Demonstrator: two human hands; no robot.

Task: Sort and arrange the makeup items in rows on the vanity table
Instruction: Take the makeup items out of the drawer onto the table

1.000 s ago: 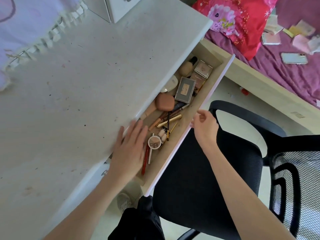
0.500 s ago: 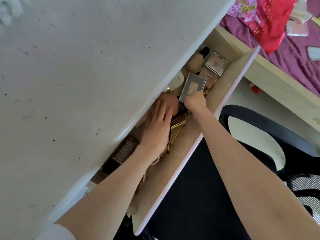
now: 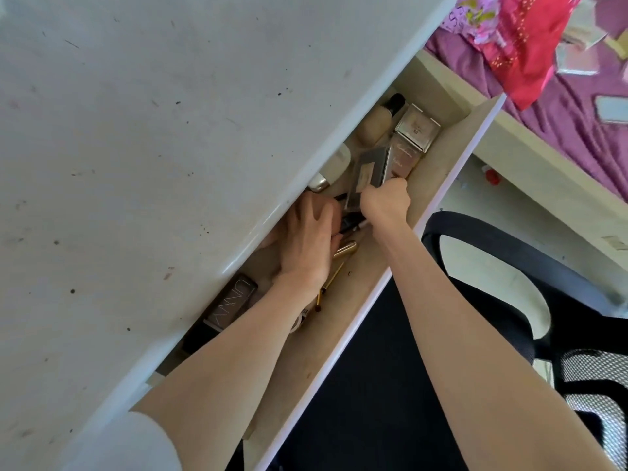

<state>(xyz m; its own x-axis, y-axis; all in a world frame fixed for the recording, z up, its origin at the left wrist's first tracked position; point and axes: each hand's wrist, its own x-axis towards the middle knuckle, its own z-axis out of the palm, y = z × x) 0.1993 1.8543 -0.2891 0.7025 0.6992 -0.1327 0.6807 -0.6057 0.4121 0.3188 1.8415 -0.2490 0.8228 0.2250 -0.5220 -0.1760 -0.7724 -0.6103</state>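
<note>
The open drawer [image 3: 401,277] under the white vanity table [image 3: 153,147] holds makeup. My right hand [image 3: 385,202] grips a grey rectangular compact [image 3: 368,173] and tilts it up on edge. My left hand [image 3: 307,239] reaches in under the table edge, its fingers curled over items there; what it holds is hidden. A dark palette [image 3: 231,302] with lettering lies near my left forearm. Two square compacts [image 3: 416,129], a beige foundation bottle [image 3: 373,125], a white jar [image 3: 334,164] and gold pencils [image 3: 343,249] also lie in the drawer.
A black mesh office chair [image 3: 509,300] stands right of the drawer. Beyond it is a bed with a purple cover [image 3: 560,107], a red pillow [image 3: 523,39], a phone [image 3: 611,108] and scattered small packets. A small red object [image 3: 491,176] lies on the floor.
Both hands went from the drawer front and table edge into the drawer. My right hand took hold of the grey compact and tipped it up; my left hand reached deeper under the tabletop.
</note>
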